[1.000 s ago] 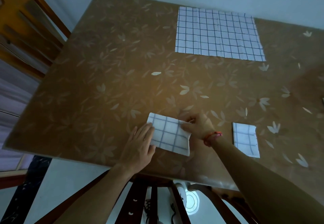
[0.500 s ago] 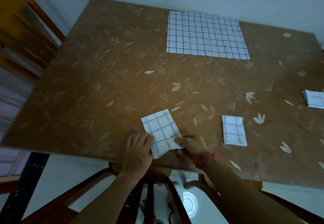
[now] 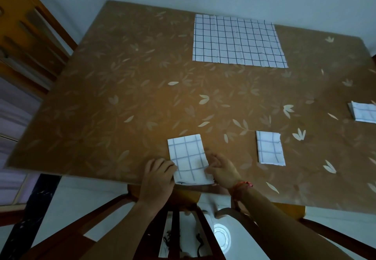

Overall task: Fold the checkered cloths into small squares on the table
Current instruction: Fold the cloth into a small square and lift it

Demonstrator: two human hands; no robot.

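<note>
A white checkered cloth folded into a small rectangle (image 3: pixel 188 158) lies at the near edge of the brown floral table (image 3: pixel 101 107), its near end reaching the table's rim. My left hand (image 3: pixel 158 176) holds its near left edge with curled fingers. My right hand (image 3: pixel 221 170) pinches its near right edge, thumb on top. A second folded cloth (image 3: pixel 269 148) lies to the right, a third folded cloth (image 3: pixel 364 112) at the right border. A large unfolded checkered cloth (image 3: pixel 238 41) lies flat at the far side.
A wooden chair (image 3: pixel 30 35) stands at the table's left. Another chair's dark backrest (image 3: pixel 183 229) is right below my hands at the near edge. A wall runs behind the table.
The folded cloth has turned from slanted to nearly straight and slid to the near edge. Both hands moved back to its near end. The view shifted, showing the third folded cloth.
</note>
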